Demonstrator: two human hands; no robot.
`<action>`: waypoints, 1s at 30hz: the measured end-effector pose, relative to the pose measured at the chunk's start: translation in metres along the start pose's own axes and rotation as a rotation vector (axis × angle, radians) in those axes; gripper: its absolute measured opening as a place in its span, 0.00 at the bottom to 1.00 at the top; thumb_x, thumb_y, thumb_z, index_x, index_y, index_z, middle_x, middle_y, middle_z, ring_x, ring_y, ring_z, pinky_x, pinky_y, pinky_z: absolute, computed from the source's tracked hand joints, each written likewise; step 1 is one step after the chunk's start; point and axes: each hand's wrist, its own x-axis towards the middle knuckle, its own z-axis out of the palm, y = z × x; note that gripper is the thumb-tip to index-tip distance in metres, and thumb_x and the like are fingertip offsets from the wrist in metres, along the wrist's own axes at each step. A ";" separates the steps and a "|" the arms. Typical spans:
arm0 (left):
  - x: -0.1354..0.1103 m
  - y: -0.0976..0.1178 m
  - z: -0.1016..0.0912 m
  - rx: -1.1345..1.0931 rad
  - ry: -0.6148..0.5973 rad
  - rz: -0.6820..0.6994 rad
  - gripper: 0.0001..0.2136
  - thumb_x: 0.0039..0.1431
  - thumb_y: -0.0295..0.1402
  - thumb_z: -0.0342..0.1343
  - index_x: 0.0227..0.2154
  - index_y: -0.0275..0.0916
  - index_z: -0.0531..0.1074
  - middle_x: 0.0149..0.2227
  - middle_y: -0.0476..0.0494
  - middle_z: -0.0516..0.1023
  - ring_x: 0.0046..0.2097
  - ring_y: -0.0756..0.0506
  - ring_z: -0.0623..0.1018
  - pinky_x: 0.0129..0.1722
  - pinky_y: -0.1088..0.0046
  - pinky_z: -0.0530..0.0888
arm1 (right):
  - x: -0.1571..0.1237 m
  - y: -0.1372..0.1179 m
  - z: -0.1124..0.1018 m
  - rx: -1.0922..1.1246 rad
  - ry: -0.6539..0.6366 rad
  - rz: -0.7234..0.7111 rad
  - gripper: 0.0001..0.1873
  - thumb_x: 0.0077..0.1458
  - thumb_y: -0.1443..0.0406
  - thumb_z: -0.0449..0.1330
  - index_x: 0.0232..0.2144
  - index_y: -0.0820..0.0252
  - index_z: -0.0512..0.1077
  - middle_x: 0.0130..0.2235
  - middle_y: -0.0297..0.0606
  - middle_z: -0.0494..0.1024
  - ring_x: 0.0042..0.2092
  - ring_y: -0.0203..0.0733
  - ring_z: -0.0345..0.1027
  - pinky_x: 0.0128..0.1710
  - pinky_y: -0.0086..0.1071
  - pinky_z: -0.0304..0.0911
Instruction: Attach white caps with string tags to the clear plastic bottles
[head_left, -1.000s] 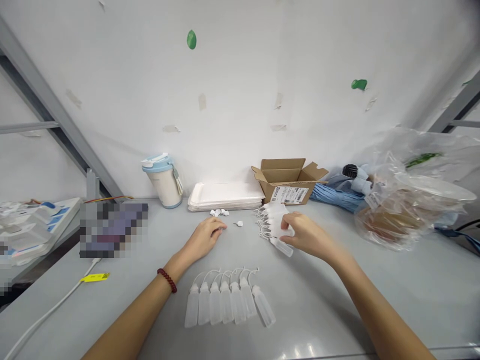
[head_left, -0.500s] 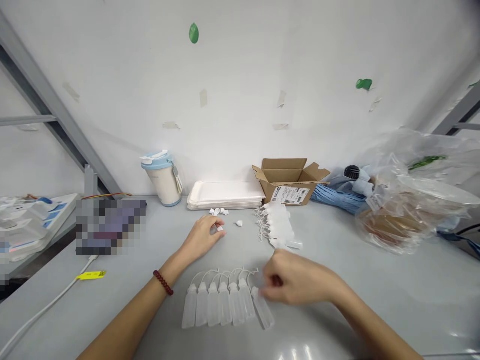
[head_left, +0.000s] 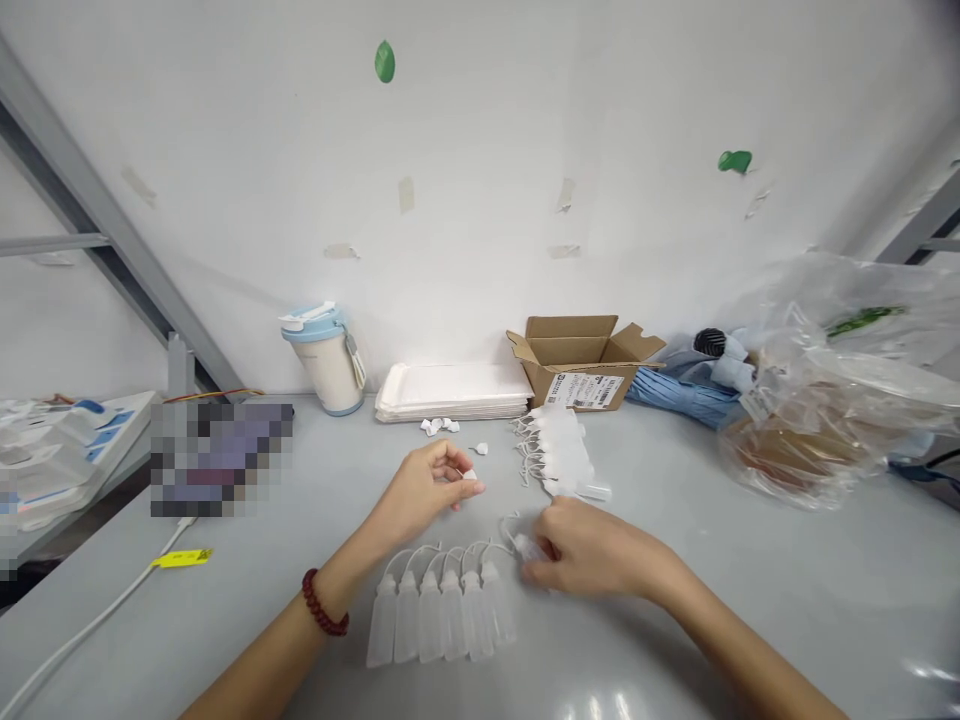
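My left hand is closed, pinching a small white cap between thumb and fingertips above the table. My right hand is closed around a small translucent plastic bottle; most of it is hidden by the fingers, and its thin white cord sticks out at the top. Between my forearms lies a row of several similar bottles, their cords curving up and to the right. Beyond my right hand lies a stack of more bottles with cords pointing left. One loose white cap and a small group of caps lie beyond my left hand.
Along the wall stand a cream tumbler with a blue lid, a stack of white envelopes and an open cardboard box. At right are a blue folded umbrella and a clear plastic bag. A white cable runs at left.
My right hand has taken the rightmost bottle from the front row and lifted it. My left hand has moved right and slightly toward me with the white cap.
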 end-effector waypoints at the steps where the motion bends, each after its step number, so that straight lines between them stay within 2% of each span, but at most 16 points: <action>1: -0.002 0.003 0.001 -0.018 -0.033 -0.027 0.12 0.45 0.36 0.61 0.27 0.36 0.65 0.21 0.53 0.70 0.21 0.53 0.70 0.22 0.76 0.69 | 0.002 0.001 -0.001 0.021 0.047 0.015 0.18 0.46 0.65 0.55 0.12 0.59 0.52 0.14 0.28 0.55 0.17 0.30 0.45 0.18 0.28 0.41; 4: -0.005 0.008 0.002 -0.076 -0.110 -0.087 0.12 0.47 0.38 0.60 0.26 0.34 0.68 0.19 0.52 0.70 0.19 0.53 0.70 0.20 0.76 0.69 | 0.007 0.002 -0.004 0.099 0.207 0.049 0.15 0.51 0.62 0.52 0.17 0.59 0.54 0.18 0.29 0.60 0.20 0.31 0.49 0.20 0.27 0.44; 8: -0.005 0.008 0.000 -0.156 -0.137 -0.093 0.11 0.48 0.37 0.61 0.28 0.33 0.72 0.21 0.50 0.72 0.22 0.52 0.72 0.25 0.75 0.71 | 0.011 -0.001 -0.003 0.186 0.282 0.020 0.15 0.54 0.61 0.50 0.19 0.58 0.54 0.19 0.28 0.58 0.22 0.31 0.51 0.22 0.26 0.47; 13: -0.005 0.002 0.000 -0.279 -0.137 -0.055 0.14 0.48 0.35 0.62 0.38 0.36 0.76 0.35 0.45 0.78 0.36 0.48 0.76 0.42 0.70 0.73 | 0.013 -0.005 0.004 0.233 0.261 -0.086 0.13 0.56 0.63 0.49 0.21 0.60 0.56 0.22 0.30 0.61 0.25 0.32 0.55 0.24 0.26 0.49; 15: -0.006 0.000 0.001 -0.290 -0.156 -0.026 0.14 0.49 0.34 0.61 0.40 0.38 0.76 0.39 0.44 0.78 0.41 0.47 0.75 0.46 0.69 0.71 | 0.013 -0.007 0.005 0.241 0.240 -0.107 0.12 0.56 0.64 0.49 0.22 0.60 0.58 0.24 0.30 0.62 0.26 0.32 0.55 0.26 0.26 0.49; 17: -0.007 0.000 0.001 -0.275 -0.179 0.025 0.13 0.50 0.34 0.60 0.41 0.39 0.76 0.41 0.44 0.77 0.43 0.45 0.74 0.46 0.68 0.71 | 0.013 -0.008 0.005 0.243 0.234 -0.116 0.11 0.56 0.64 0.50 0.22 0.60 0.59 0.24 0.31 0.63 0.26 0.32 0.55 0.26 0.27 0.49; 20: -0.007 0.003 0.000 -0.222 -0.204 0.092 0.12 0.53 0.34 0.57 0.39 0.38 0.76 0.40 0.44 0.76 0.41 0.46 0.74 0.44 0.68 0.72 | 0.014 -0.008 0.004 0.255 0.229 -0.116 0.12 0.57 0.64 0.49 0.22 0.61 0.59 0.24 0.30 0.61 0.26 0.32 0.53 0.26 0.27 0.48; 25: -0.007 0.006 0.000 -0.202 -0.161 0.094 0.10 0.52 0.32 0.58 0.37 0.36 0.75 0.35 0.45 0.76 0.37 0.48 0.74 0.42 0.69 0.72 | 0.015 -0.008 0.002 0.300 0.243 -0.103 0.11 0.57 0.65 0.49 0.23 0.60 0.59 0.22 0.28 0.57 0.24 0.31 0.50 0.24 0.27 0.46; 30: -0.007 0.007 0.001 -0.187 -0.144 0.129 0.08 0.50 0.31 0.59 0.34 0.36 0.73 0.38 0.44 0.75 0.40 0.47 0.73 0.44 0.70 0.70 | 0.013 -0.006 0.001 0.270 0.253 -0.119 0.11 0.55 0.66 0.51 0.22 0.61 0.61 0.21 0.28 0.57 0.23 0.31 0.49 0.24 0.27 0.46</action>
